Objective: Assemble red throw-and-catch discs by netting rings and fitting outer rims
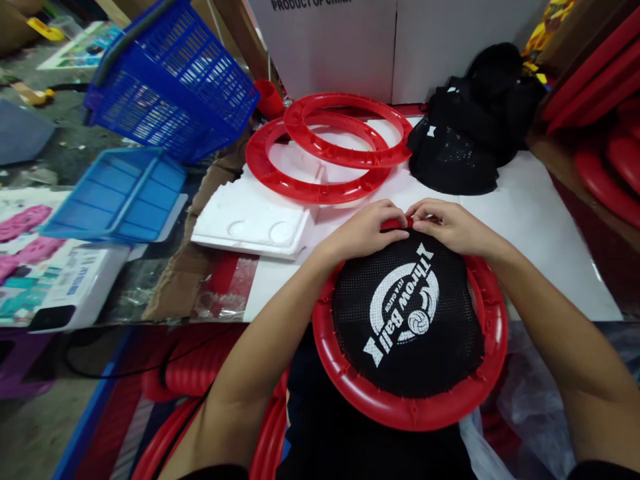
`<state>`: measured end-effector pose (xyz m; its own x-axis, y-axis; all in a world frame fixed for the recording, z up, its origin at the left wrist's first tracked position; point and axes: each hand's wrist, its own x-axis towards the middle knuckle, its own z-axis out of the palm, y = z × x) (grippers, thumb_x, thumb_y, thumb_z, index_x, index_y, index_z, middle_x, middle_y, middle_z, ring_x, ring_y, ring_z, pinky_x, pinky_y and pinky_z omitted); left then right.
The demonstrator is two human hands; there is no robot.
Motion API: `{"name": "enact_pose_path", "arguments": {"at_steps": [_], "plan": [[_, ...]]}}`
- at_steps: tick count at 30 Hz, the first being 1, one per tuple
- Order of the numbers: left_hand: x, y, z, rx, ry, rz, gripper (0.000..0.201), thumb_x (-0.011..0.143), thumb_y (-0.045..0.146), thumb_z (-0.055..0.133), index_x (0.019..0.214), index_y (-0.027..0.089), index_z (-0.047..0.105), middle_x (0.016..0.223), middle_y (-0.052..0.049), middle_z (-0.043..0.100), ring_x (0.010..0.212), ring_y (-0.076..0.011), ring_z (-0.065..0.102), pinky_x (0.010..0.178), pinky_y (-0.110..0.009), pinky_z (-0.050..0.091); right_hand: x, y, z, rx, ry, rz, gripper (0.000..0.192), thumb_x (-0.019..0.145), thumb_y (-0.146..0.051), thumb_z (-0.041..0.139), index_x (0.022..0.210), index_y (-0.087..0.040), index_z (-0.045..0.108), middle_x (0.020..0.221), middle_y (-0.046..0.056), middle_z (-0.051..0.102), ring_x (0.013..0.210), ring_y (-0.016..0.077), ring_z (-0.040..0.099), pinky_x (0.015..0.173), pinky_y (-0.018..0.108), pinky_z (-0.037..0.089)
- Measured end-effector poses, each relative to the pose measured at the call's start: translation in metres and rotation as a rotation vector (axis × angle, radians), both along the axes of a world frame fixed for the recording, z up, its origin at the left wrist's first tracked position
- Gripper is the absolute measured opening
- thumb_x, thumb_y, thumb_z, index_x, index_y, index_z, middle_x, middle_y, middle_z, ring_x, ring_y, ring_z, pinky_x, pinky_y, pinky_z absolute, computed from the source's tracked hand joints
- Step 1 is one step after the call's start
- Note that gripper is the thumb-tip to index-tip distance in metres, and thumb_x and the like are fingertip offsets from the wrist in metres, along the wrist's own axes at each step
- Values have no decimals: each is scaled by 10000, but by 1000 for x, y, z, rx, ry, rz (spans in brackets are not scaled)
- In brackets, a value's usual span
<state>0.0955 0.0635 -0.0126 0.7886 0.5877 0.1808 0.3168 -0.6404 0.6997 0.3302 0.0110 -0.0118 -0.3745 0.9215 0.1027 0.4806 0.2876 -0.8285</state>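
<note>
Both hands meet at the far rim of the red ring (pixel 415 407), which overhangs the white table's (pixel 540 220) near edge: left hand (pixel 367 230) and right hand (pixel 447 225) pinch the black mesh (pixel 405 347) edge, fingertips nearly touching.

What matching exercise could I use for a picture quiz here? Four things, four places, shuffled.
Things:
1. black mesh pile
2. blue basket
3. two empty red rings
4. printed mesh

Places:
A. tilted at the table's far left
B. on the red ring under both hands
C. far right of the white table
D. overlapping, mid-table

Pairs: 1-C, 2-A, 3-D, 4-B
</note>
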Motion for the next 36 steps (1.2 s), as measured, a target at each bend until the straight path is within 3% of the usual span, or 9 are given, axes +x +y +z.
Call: {"name": "enact_pose_path", "arguments": {"at_steps": [7,12,15,19,23,27,31,33,36], "plan": [[2,-5,1,136,82,-60,146,1015,262,627,1134,203,689,1202,-95,657,1117,-241,646,1027,-398,515,-15,1,-10,93,-235,-158,119,889,-165,580,799,-203,648,973,84,695,921,241,649,875,404,502],[-7,-10,20,325,370,47,259,1062,302,512,1188,193,710,1282,-146,641,1076,-280,667,898,-395,530,11,-1,2,49,-162,-66,147,974,-323,602,934,-210,688,1198,100,722,1037,255,682,946,425,539],[-24,-12,41,248,601,181,325,1037,409,547,957,158,737,1000,-127,709,817,-246,680,728,-352,491,42,-8,12,61,-270,-30,271,967,-414,657,1166,-243,727,1345,109,695,1244,319,646,1108,522,500],[-33,-20,56,28,684,25,417,1017,461,590,697,196,634,614,-14,600,561,-165,561,599,-307,389,67,-18,19,-18,-396,60,618,928,-367,719,1525,-345,564,1582,79,558,1511,348,476,1268,581,388],[-8,-23,36,324,335,-50,271,1017,463,652,952,204,701,968,-75,736,937,-245,681,849,-374,497,53,-16,16,35,-411,87,326,943,-298,704,1269,-291,702,1554,92,580,1510,350,486,1232,573,449],[15,-12,10,494,236,-146,474,959,587,708,1260,221,705,1475,-174,615,1409,-394,510,1178,-605,349,41,-12,11,148,-433,164,116,985,-280,660,1009,-259,771,1712,71,413,1587,352,393,1300,615,346],[3,-5,10,460,344,-102,631,925,737,666,1247,199,733,1256,-180,701,1260,-406,569,1101,-585,410,55,-17,17,91,-476,154,225,973,-465,717,1091,-289,791,1746,65,372,1644,378,286,1318,653,303],[-7,-7,16,458,409,-28,513,999,663,602,1132,198,773,1112,-162,713,1187,-392,579,1048,-556,437,60,-21,20,67,-504,138,282,942,-493,752,1138,-296,799,1723,88,413,1633,416,297,1302,691,306],[-14,-11,23,449,417,10,305,1060,425,576,1061,206,788,1240,-162,666,1221,-368,558,1039,-522,444,56,-21,19,43,-472,144,261,938,-442,756,1143,-285,795,1657,108,498,1559,420,423,1265,671,377]]}}
